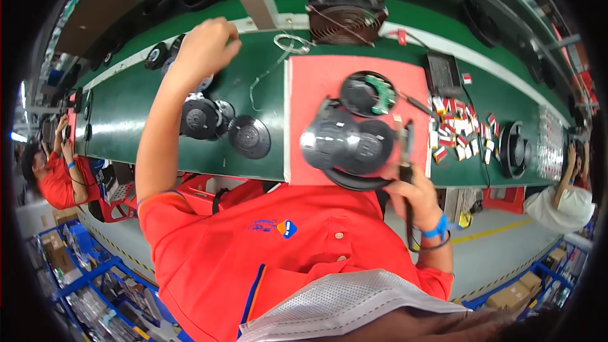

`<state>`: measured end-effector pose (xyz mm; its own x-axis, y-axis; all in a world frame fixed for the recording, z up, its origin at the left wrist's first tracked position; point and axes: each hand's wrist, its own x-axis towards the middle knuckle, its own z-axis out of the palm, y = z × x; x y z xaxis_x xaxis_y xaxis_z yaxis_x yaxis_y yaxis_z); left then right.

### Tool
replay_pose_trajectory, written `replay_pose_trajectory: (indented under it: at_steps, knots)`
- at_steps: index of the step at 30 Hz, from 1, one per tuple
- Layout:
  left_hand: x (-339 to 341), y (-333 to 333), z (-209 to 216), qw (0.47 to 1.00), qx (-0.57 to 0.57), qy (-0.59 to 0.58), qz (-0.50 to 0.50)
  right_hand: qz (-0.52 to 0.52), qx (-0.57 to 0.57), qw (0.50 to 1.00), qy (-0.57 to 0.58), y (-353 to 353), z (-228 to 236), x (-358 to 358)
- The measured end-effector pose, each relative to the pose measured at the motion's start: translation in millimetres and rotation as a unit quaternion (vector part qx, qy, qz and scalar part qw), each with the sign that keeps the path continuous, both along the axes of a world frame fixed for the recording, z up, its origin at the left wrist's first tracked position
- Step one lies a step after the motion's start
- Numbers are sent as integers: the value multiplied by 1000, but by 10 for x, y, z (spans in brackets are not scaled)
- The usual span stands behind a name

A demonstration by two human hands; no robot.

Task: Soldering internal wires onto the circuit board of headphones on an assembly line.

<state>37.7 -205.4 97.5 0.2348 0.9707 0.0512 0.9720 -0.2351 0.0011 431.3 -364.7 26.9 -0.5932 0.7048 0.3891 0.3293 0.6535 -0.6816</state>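
Note:
My left hand (pixel 212 44) is raised over the far left of the bench, its fingers curled; whatever they hold is hidden. Below it lie several black round discs (pixel 249 137) and silvery parts. My right hand (pixel 415 197) is closed around a slender dark tool (pixel 406 168) that points away from me; its kind is blurred. Beside it, on the pink mat (pixel 310 76), are two glossy black round cups (pixel 329 139) with a curved black band (pixel 354 181), resembling headphones. Farther back sits an open black cup (pixel 361 98) with a green circuit board (pixel 382 95).
A fan (pixel 347 16) stands behind the mat. Right of the mat are a dark tray (pixel 443 73), many small red and white pieces (pixel 459 130), black headphones (pixel 514 152) and clear plastic trays (pixel 550 142). A pale cable (pixel 256 82) lies left. Co-workers sit at both sides.

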Motion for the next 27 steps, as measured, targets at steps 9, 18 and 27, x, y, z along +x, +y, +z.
replay_pose_trajectory:
  at_steps: [9,18,27]
  knots:
    - [-551,2040,-1517,953,172,-133,-209,-237,110,963,-69,1433,478,629]
    - [-512,1240,-77,941,210,-245,106,-289,117,948,-72,2721,9,741]
    - [-465,-1200,215,848,-33,-504,157,-228,46,965,-122,965,422,342]
